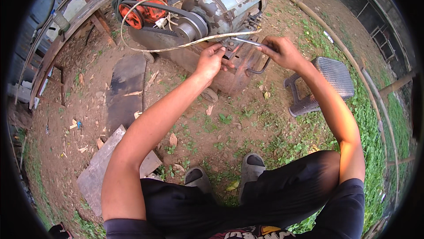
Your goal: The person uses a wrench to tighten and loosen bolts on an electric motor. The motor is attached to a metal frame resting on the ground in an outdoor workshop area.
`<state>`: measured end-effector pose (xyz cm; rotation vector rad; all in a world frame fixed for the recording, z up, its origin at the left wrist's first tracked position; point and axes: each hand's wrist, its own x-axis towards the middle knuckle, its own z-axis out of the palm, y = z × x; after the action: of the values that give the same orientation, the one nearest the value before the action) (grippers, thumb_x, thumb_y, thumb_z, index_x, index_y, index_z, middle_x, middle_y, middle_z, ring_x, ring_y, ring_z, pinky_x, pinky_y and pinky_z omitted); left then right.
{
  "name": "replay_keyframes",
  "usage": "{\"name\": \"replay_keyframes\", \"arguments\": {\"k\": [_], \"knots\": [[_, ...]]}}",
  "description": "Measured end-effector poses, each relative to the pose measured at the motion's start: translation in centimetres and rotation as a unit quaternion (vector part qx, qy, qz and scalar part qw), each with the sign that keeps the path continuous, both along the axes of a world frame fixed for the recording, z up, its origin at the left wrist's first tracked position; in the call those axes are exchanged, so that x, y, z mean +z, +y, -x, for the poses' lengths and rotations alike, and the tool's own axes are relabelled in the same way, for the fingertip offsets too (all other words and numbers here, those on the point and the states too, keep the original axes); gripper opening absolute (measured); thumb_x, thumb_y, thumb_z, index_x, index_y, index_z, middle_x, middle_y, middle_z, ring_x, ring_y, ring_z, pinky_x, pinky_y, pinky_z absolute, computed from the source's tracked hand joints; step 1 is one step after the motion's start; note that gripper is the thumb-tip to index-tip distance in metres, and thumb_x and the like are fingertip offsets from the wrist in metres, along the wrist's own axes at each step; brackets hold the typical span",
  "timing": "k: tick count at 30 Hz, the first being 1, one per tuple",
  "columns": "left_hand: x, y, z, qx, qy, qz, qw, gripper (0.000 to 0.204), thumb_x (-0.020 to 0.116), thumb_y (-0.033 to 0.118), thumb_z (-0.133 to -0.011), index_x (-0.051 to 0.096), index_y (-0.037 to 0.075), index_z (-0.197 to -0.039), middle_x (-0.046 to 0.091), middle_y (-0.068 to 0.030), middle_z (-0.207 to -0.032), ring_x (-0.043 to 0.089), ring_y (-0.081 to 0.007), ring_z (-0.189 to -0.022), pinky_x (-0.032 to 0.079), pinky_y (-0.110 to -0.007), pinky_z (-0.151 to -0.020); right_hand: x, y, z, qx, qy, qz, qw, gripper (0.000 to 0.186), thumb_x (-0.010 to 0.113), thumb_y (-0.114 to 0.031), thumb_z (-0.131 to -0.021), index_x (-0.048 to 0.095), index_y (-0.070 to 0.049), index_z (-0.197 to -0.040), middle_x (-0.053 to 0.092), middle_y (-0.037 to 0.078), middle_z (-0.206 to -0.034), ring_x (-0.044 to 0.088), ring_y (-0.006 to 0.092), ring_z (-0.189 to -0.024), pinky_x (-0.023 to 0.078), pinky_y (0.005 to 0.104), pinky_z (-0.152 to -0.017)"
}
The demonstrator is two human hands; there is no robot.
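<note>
My right hand (pixel 280 51) grips the handle of a steel wrench (pixel 249 41), whose far end reaches a bolt and metal bracket (pixel 230 47) below the worn grey-green electric motor (pixel 221 5). My left hand (pixel 212 62) is closed at that bracket, thumb and fingers curled around its near edge; exactly what they pinch is unclear. The motor's pulley (pixel 187 29) carries a black belt to a red compressor pump (pixel 145 9). Both machines sit on a rusty tank (pixel 229 80) with a bent handle. A pale cable (pixel 172 47) loops across the pulley side.
A plastic stool (pixel 329 80) stands right of the tank. Wooden benching (pixel 88 13) lines the left, with boards (pixel 126 84) on the dirt. Bamboo poles (pixel 335 33) run along the right. My sandalled feet (pixel 251 170) are below, among weeds.
</note>
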<state>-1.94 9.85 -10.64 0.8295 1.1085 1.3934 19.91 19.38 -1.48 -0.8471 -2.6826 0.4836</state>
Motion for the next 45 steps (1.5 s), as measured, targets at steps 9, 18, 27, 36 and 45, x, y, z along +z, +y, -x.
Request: {"name": "replay_keyframes", "arguments": {"k": [9,18,27,36,45], "knots": [[0.3,-0.2,-0.6,0.022,-0.007,0.006,1.0,0.026,0.043,0.018,-0.099,0.053,-0.001,-0.115,0.065,-0.0084,-0.097,0.065,-0.0152,-0.06,0.047,-0.024,-0.05,-0.4,-7.2,1.4,-0.035,0.023,0.022,0.999,0.033,0.058,-0.015,-0.09,0.059,0.002,-0.119,0.063,0.027,-0.088,0.065,0.039,-0.084,0.049,0.0442,-0.071],[0.1,0.0,-0.6,0.035,-0.007,-0.003,0.999,0.025,0.045,0.017,-0.099,0.057,0.001,-0.113,0.066,-0.0059,-0.094,0.063,-0.0122,-0.057,0.042,-0.024,-0.051,0.8,-9.1,3.6,-0.05,-0.118,-0.042,0.991,0.051,0.053,-0.003,-0.079,0.043,0.012,-0.127,0.062,0.032,-0.082,0.064,0.0453,-0.08,0.052,0.0488,-0.073],[-0.4,0.1,-0.3,0.037,-0.01,-0.006,0.999,0.026,0.048,0.017,-0.096,0.058,0.0,-0.114,0.065,-0.0052,-0.088,0.061,-0.0116,-0.056,0.04,-0.023,-0.051,1.7,-11.1,6.0,-0.03,-0.235,-0.031,0.971,0.067,0.055,-0.001,-0.076,0.024,0.027,-0.129,0.063,0.034,-0.08,0.066,0.0419,-0.077,0.055,0.0432,-0.068],[-0.3,0.3,-0.4,0.039,-0.023,0.004,0.999,0.026,0.049,0.016,-0.096,0.059,-0.001,-0.113,0.065,-0.0048,-0.087,0.061,-0.0117,-0.055,0.04,-0.023,-0.052,0.0,-10.2,4.1,-0.033,-0.164,0.009,0.986,0.071,0.054,0.006,-0.071,0.021,0.025,-0.132,0.061,0.035,-0.074,0.066,0.0434,-0.076,0.055,0.0432,-0.066],[-0.6,0.2,-0.2,0.042,-0.04,0.001,0.998,0.027,0.051,0.016,-0.095,0.058,-0.003,-0.113,0.066,-0.0068,-0.091,0.06,-0.0111,-0.054,0.039,-0.022,-0.05,0.3,-2.8,-0.4,0.086,-0.149,-0.021,0.985,0.069,0.052,0.003,-0.076,0.038,-0.012,-0.142,0.063,0.018,-0.071,0.062,0.0341,-0.065,0.05,0.0458,-0.062]]}}
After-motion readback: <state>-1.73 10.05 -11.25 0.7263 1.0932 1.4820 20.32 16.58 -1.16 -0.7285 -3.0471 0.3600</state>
